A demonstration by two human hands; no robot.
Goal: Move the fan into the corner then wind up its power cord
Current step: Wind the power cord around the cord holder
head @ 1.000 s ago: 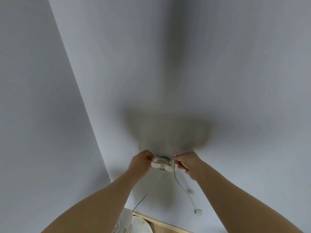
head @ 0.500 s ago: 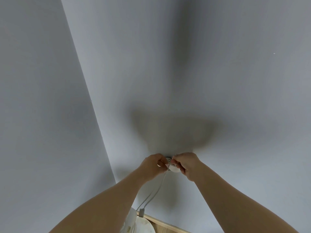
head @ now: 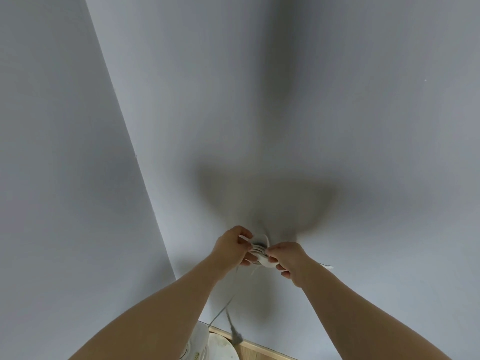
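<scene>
Pale grey walls meet in a corner seam running down the left of the view, and a strip of wooden floor shows at the bottom edge. Against that backdrop a person holds a small white bundle of power cord up in front of the wall, between both hands. The left hand has its fingers curled closed around the near side of the coiled loops, pinning them together; the right hand is likewise closed, its fingers pinching the far side of the coil and apparently a strand of the cord. Below the hands a slack length of cord trails down, blurred, toward the white fan, only a sliver of which shows at the bottom edge, standing close to the wall near the corner. A short pale end juts out to the right of the right wrist; what it is cannot be told. Judging by the fan's place, the move into the corner looks done and the winding is well along. The risk from here lies in the loops: if either grip eases while the next turn goes on, the stacked coils could spring apart and unravel, and a hard pull on the trailing length could tug at the fan below.
</scene>
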